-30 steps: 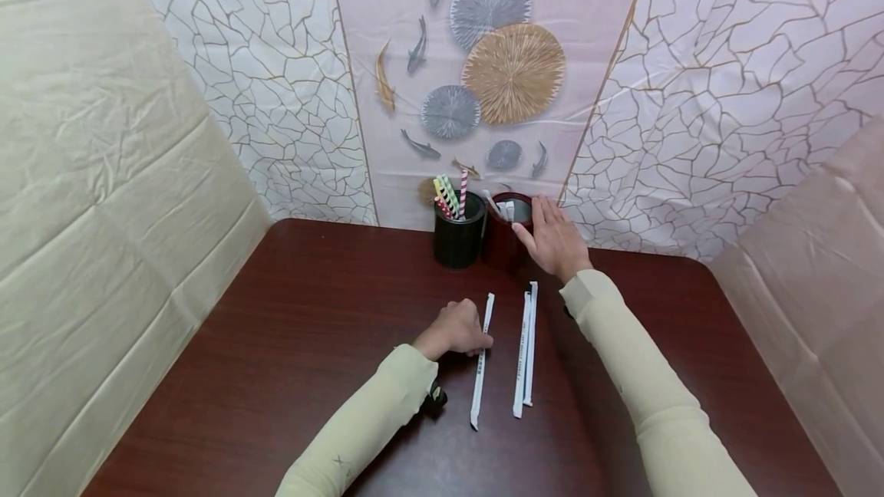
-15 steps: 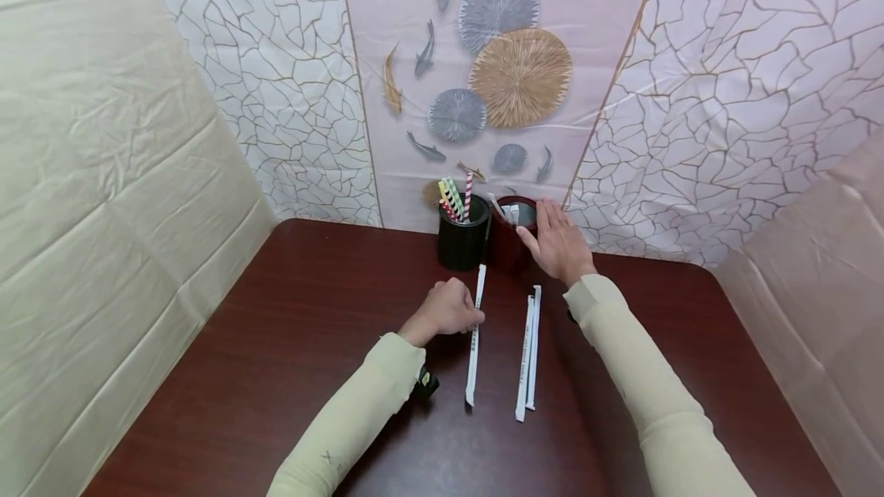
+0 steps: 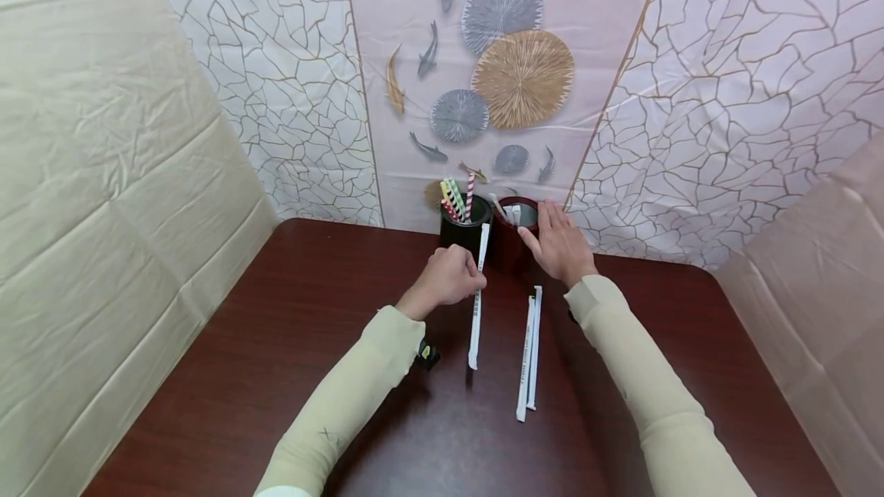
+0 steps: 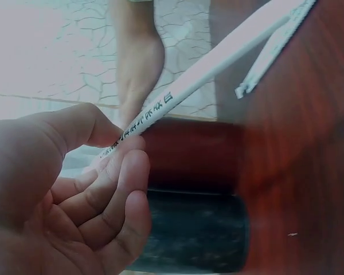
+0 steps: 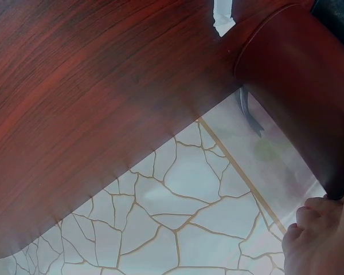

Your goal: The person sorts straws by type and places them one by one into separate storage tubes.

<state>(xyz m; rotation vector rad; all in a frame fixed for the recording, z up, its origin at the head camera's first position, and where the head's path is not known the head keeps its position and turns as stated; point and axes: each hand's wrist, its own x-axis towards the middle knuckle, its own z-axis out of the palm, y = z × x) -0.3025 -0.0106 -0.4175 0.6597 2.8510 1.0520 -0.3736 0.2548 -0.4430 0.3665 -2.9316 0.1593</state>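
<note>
My left hand point(image 3: 449, 276) pinches a paper-wrapped straw point(image 3: 476, 328) between thumb and fingertips. The straw is lifted off the table, its upper end in front of the black cup point(image 3: 459, 233). Dark printing runs along the wrapper in the left wrist view, where the left hand point(image 4: 86, 189) grips it. My right hand point(image 3: 562, 244) rests against the right side of the dark red cup point(image 3: 507, 248), fingers straight and thumb near the front rim. White wrapped straws point(image 3: 513, 213) stand in the red cup; several coloured striped straws point(image 3: 456, 198) stand in the black one.
Two more wrapped straws point(image 3: 529, 359) lie side by side on the dark red wooden table point(image 3: 331, 305), right of the middle. A patterned cloth backdrop point(image 3: 297, 83) rises behind the cups. Pale cloth panels point(image 3: 103, 175) flank the table.
My left hand has raised the wrapped straw from the table and carried it forward towards the cups. The right hand stays at the red cup.
</note>
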